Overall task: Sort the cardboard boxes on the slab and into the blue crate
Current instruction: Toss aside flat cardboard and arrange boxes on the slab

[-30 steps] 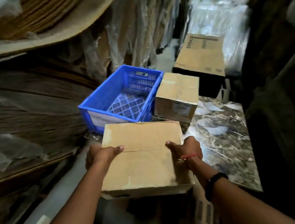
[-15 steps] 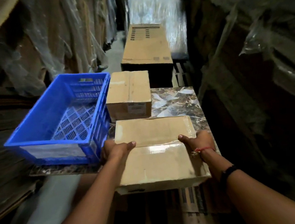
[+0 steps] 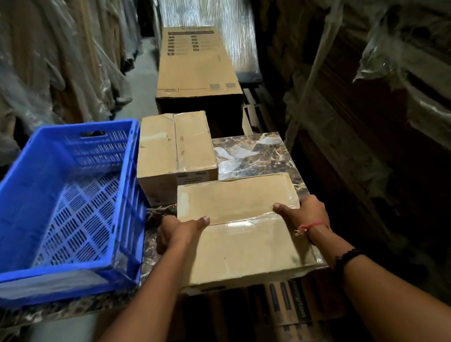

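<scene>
A flat taped cardboard box [image 3: 240,229] lies over the near right part of the dark marble slab [image 3: 250,152]. My left hand [image 3: 179,230] grips its left side and my right hand [image 3: 303,213] grips its right side, thumbs on top. I cannot tell whether the box rests on the slab or hangs just above it. A second, taller cardboard box [image 3: 175,153] stands on the slab just behind it. The blue crate [image 3: 58,210] sits on the slab's left part, and nothing shows inside it.
A long printed carton [image 3: 196,64] lies beyond the slab. Plastic-wrapped stacks of cardboard sheets line both sides of the narrow aisle. Shrink-wrapped goods [image 3: 204,6] stand at the far end. Flattened printed cartons [image 3: 288,310] lie under the slab's near edge.
The view has swung right and closer, so the crate now sits at my left. The held box has moved forward and right over the slab, closer to the second box.
</scene>
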